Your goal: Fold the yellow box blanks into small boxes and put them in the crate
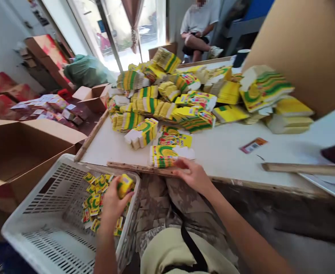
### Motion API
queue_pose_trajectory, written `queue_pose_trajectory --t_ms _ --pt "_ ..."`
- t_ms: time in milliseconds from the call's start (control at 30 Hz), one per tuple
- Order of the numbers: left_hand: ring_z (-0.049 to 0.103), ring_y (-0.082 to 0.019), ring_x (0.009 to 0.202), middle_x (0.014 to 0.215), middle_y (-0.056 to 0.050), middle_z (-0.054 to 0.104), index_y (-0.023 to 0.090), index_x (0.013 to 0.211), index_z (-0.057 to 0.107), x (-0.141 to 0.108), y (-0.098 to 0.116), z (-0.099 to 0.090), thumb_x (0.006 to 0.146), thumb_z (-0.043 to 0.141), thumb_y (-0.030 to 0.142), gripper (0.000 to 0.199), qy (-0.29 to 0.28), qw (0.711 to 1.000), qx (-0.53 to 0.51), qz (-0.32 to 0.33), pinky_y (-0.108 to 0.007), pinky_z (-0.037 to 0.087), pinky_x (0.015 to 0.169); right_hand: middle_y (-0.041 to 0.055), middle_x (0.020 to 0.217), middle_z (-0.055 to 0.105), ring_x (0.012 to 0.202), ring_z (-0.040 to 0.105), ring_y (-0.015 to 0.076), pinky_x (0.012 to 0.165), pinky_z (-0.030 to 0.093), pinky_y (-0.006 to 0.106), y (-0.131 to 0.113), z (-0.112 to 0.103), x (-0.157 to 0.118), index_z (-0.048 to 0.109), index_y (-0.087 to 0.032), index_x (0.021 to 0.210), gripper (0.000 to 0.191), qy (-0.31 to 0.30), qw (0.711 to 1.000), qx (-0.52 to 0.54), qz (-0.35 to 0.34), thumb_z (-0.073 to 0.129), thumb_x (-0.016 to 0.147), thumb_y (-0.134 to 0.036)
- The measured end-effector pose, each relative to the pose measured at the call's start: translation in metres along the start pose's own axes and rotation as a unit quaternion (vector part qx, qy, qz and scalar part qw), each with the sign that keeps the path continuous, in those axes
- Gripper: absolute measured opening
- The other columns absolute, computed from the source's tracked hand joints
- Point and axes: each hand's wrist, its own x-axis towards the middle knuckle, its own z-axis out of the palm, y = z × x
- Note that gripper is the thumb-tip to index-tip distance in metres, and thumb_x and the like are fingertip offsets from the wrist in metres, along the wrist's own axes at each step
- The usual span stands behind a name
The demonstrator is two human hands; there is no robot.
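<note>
At far left, an open cardboard box (27,152) stands just beside a white plastic crate (11,224). Small yellow-and-green cartons (95,203) lie loose in the crate, mostly on its right side. Above that side, the left hand (113,201) has its fingers closed on one formed yellow carton (125,184). Next right is the white desk (221,152), edged with worn wood; its far part bears a heap of flat cartons (151,105). A flat stack (162,156) lies near the front edge. The right hand (195,176) is at this stack's right end, fingers bent, thumb apart; whether they grip it cannot be told. Beyond the desk, a person (198,23) in a white top sits. Further right lie a barcoded card (253,145) and a wooden strip (307,169).
</note>
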Motion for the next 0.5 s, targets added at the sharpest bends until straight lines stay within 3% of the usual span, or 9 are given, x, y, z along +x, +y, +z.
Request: queue_pose_trajectory --t_ms 67,167,333,500 --pt "0.048 -0.044 0.129 0.132 -0.023 0.057 0.011 0.13 0.05 0.008 -0.029 -0.012 0.059 0.077 0.056 0.088 0.093 0.992 0.076 -0.033 -0.061 0.033 0.11 0.0111 0.107 0.072 0.097 0.069 0.0268 0.091 0.054 0.044 0.003 -0.017 0.015 0.064 -0.019 0.11 0.027 0.078 0.992 -0.102 -0.011 0.065 0.083 -0.025" --pt "0.052 -0.039 0.127 0.133 -0.021 0.057 0.014 0.134 0.049 0.009 -0.047 -0.011 0.069 0.068 0.062 0.083 0.076 0.995 0.04 -0.059 -0.057 0.04 0.107 0.0128 0.112 0.07 0.104 0.065 0.0289 0.092 0.051 0.044 0.006 -0.024 0.033 0.063 -0.018 0.113 0.032 0.082 0.969 -0.231 -0.02 0.067 0.082 -0.019" --pt "0.063 -0.029 0.115 0.123 -0.013 0.066 0.021 0.122 0.06 -0.002 -0.019 0.024 0.077 0.068 0.053 0.056 -0.046 0.995 -0.088 -0.006 -0.047 0.048 0.101 0.0119 0.105 0.072 0.099 0.064 0.029 0.086 0.049 0.041 0.008 -0.005 0.045 0.063 -0.019 0.109 0.033 0.037 0.958 -0.283 -0.017 0.071 0.078 -0.012" --pt "0.068 -0.027 0.106 0.115 -0.011 0.072 0.021 0.113 0.066 -0.006 0.021 0.047 0.077 0.072 0.044 0.043 -0.103 0.977 -0.186 0.008 -0.044 0.052 0.097 0.0103 0.096 0.07 0.091 0.061 0.0271 0.08 0.045 0.037 0.008 -0.005 0.047 0.059 -0.018 0.1 0.029 0.038 0.961 -0.273 -0.028 0.07 0.075 -0.007"
